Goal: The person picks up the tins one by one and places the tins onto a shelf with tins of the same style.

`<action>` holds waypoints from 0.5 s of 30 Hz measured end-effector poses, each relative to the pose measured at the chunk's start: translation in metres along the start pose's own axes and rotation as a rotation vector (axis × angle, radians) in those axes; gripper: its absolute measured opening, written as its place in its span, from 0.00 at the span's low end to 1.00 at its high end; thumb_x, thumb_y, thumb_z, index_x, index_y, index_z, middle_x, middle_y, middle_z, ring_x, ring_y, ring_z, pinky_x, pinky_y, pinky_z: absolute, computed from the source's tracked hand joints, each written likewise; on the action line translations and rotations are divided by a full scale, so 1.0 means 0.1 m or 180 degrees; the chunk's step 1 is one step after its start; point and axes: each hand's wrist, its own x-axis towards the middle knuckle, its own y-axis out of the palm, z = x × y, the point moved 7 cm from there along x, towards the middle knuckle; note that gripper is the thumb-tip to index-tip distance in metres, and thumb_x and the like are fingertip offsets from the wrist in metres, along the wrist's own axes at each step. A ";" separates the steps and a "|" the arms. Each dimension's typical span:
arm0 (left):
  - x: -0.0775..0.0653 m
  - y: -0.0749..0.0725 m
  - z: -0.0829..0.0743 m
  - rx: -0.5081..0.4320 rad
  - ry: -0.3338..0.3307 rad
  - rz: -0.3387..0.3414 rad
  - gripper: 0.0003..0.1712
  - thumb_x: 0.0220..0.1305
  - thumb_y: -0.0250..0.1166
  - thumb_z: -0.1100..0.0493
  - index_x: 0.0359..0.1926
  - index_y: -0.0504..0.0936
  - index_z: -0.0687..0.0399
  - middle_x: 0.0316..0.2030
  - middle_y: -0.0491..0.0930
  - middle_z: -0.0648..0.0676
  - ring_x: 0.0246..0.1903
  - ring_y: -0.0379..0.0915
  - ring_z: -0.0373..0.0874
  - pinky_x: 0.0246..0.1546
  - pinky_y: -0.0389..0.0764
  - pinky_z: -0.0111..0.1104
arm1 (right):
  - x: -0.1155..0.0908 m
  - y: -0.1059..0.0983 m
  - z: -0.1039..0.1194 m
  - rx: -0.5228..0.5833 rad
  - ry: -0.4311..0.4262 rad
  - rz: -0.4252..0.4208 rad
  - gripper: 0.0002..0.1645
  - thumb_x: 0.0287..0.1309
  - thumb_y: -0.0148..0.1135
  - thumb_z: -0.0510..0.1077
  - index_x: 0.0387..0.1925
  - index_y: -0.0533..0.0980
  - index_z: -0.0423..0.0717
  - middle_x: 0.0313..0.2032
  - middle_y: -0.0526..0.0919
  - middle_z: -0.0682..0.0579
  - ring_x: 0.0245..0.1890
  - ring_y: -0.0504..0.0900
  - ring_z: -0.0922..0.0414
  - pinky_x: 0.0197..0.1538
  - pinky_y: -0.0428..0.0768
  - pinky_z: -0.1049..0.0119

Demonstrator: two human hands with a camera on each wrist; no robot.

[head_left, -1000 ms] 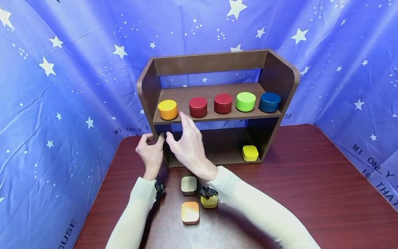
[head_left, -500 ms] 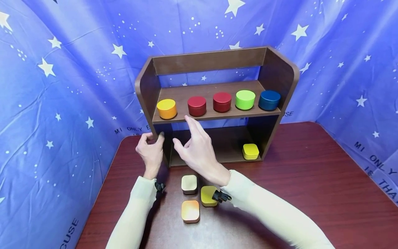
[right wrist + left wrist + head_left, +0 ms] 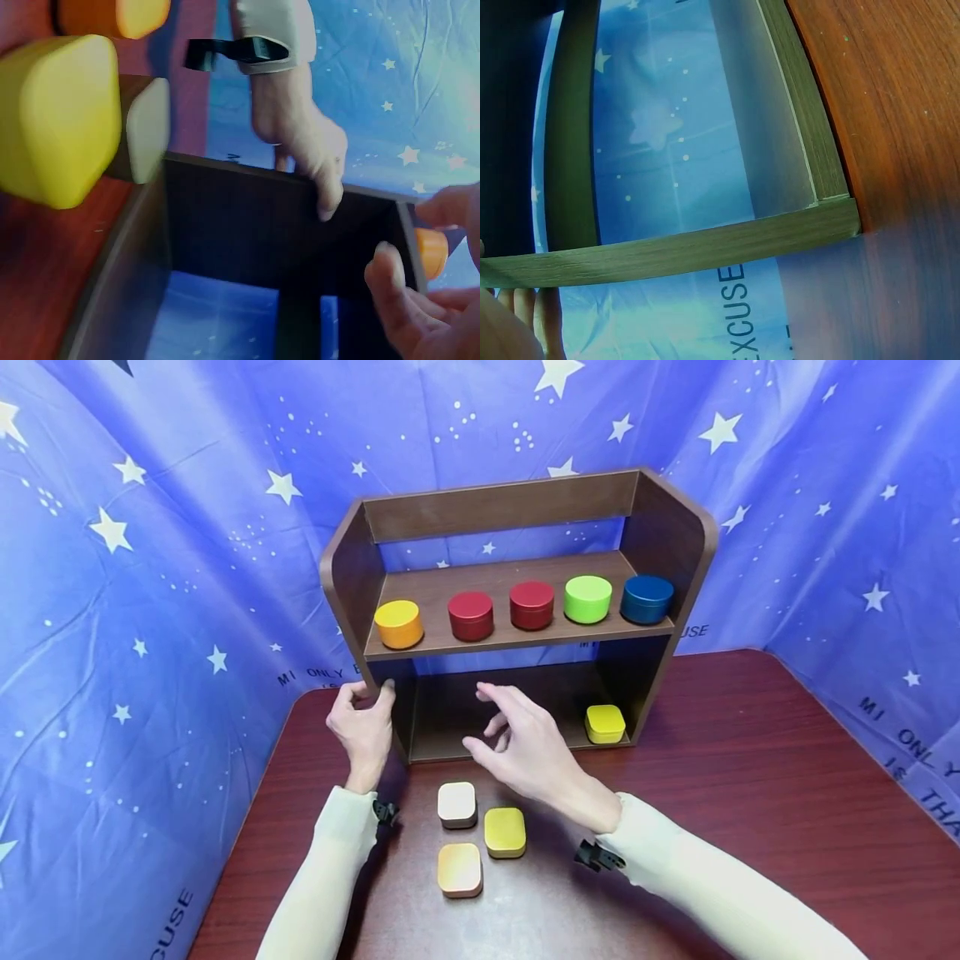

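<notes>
My left hand (image 3: 362,727) grips the left side panel of a brown two-tier shelf (image 3: 502,518), thumb on its inner face. In the left wrist view, fingers (image 3: 549,322) show behind that panel's edge. My right hand (image 3: 528,747) hangs in front of the lower tier, fingers loosely bent and holding nothing. Below it on the table lie a cream square tin (image 3: 457,804), a yellow square tin (image 3: 505,832) and an orange square tin (image 3: 460,869). Another yellow square tin (image 3: 604,724) sits at the lower tier's right end.
Along the upper tier stand an orange round tin (image 3: 399,624), a red round tin (image 3: 471,615), a second red round tin (image 3: 532,605), a green round tin (image 3: 588,599) and a blue round tin (image 3: 647,599). A starry blue curtain (image 3: 202,527) surrounds the reddish table (image 3: 750,793).
My right hand has drawn away from beside the orange round tin, moving right and down to the front of the lower tier. My left hand keeps its hold on the side panel.
</notes>
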 end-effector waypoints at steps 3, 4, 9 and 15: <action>0.02 0.02 0.15 0.0008 0.0000 0.0002 0.12 0.47 0.78 0.65 0.27 0.82 0.65 0.20 0.75 0.43 0.22 0.72 0.36 0.27 0.70 0.19 | -0.13 -0.01 -0.10 -0.0163 -0.0012 0.0167 0.38 0.50 0.77 0.46 0.63 0.74 0.44 0.52 0.83 0.51 0.39 0.84 0.59 0.38 0.84 0.69; 0.04 0.02 0.20 0.0003 -0.0001 0.0006 0.12 0.47 0.78 0.64 0.26 0.82 0.64 0.20 0.76 0.42 0.21 0.72 0.35 0.26 0.70 0.19 | -0.18 -0.01 -0.13 -0.0222 -0.0011 0.0227 0.38 0.50 0.77 0.47 0.63 0.74 0.44 0.52 0.84 0.52 0.41 0.83 0.59 0.40 0.83 0.69; 0.05 0.03 0.27 -0.0048 0.0031 0.0079 0.12 0.48 0.79 0.60 0.26 0.82 0.59 0.20 0.77 0.39 0.22 0.74 0.41 0.26 0.72 0.21 | -0.37 -0.02 -0.29 -0.0392 0.0125 0.0474 0.38 0.49 0.78 0.52 0.62 0.75 0.47 0.52 0.84 0.54 0.47 0.82 0.60 0.45 0.83 0.65; 0.04 0.03 0.28 0.0003 0.0001 0.0062 0.13 0.48 0.79 0.60 0.26 0.82 0.60 0.19 0.75 0.37 0.22 0.73 0.38 0.27 0.72 0.21 | -0.58 -0.01 -0.44 -0.0427 0.0175 0.0648 0.39 0.46 0.79 0.56 0.60 0.77 0.49 0.51 0.84 0.57 0.48 0.82 0.59 0.50 0.81 0.62</action>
